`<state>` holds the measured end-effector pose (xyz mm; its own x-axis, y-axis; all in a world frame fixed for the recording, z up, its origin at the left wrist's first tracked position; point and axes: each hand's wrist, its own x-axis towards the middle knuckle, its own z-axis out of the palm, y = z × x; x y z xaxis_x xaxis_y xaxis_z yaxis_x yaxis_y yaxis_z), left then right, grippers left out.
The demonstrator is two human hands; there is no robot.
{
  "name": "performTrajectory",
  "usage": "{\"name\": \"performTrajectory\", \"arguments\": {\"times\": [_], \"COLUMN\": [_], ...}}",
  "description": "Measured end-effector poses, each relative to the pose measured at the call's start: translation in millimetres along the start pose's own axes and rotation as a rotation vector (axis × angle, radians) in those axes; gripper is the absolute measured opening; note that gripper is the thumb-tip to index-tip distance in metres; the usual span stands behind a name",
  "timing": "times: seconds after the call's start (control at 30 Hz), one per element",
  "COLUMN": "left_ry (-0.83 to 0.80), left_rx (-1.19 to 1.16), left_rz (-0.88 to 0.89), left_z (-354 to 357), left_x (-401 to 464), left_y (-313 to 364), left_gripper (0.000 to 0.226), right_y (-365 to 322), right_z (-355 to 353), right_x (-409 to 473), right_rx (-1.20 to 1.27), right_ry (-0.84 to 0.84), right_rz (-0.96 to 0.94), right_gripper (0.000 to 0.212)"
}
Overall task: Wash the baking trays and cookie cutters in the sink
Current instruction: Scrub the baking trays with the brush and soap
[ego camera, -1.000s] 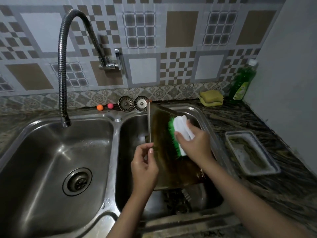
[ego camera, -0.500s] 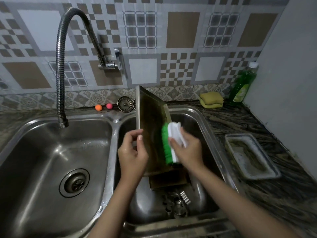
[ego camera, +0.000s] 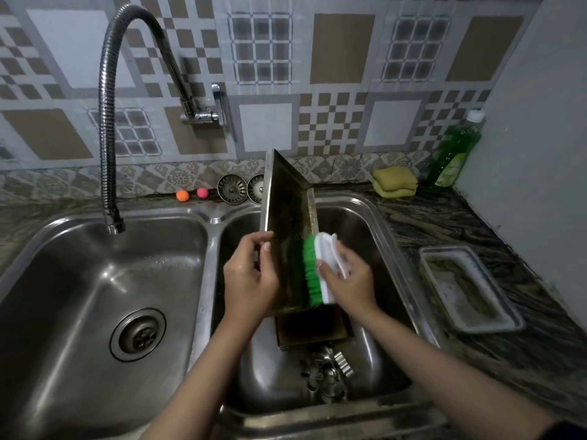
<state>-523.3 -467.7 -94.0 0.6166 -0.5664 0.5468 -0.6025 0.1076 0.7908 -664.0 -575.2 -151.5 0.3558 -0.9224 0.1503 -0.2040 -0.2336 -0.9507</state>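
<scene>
Over the right basin of the sink (ego camera: 390, 217), the left hand (ego camera: 251, 277) is gripping the left rim of a greasy baking tray (ego camera: 286, 217), holding it nearly upright. The right hand (ego camera: 349, 281) is clasping a green-bristled brush (ego camera: 313, 271), bristles touching the tray's inner face. Another tray (ego camera: 313, 328) and metal cookie cutters (ego camera: 327, 373) are lying on the basin floor toward its near edge.

A greasy brown tray (ego camera: 287, 217) is held upright over the right basin. A second tray (ego camera: 313, 328) lies beneath it, and metal cutters (ego camera: 327, 374) are piled beside that.
</scene>
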Motion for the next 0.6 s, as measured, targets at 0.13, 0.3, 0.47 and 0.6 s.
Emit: {"name": "performTrajectory", "arguments": {"times": [0.13,0.3,0.47,0.6], "left_ry": [-0.093,0.012,-0.002,-0.010], "left_rx": [-0.041,-0.073,-0.064,-0.095], "left_rz": [0.016,-0.052,-0.039,-0.032], "left_z": [13,10,2,17], "left_x": [-28,-12,-17,-27], "left_y": [4,3,3,13], "left_gripper": [0.019,0.019,0.020,0.020], "right_y": [-9,-5,5,-29], "right_z": [-13,-1,-2,-11], "right_x": [56,20,-6,22], "right_rx": [-0.073,-0.027,-0.001,-0.005], "right_ry": [0.169,0.052,0.049,0.158], "right_rz": [0.023,0.003,0.032,0.050], "right_gripper": [0.051,0.045,0.051,0.050]}}
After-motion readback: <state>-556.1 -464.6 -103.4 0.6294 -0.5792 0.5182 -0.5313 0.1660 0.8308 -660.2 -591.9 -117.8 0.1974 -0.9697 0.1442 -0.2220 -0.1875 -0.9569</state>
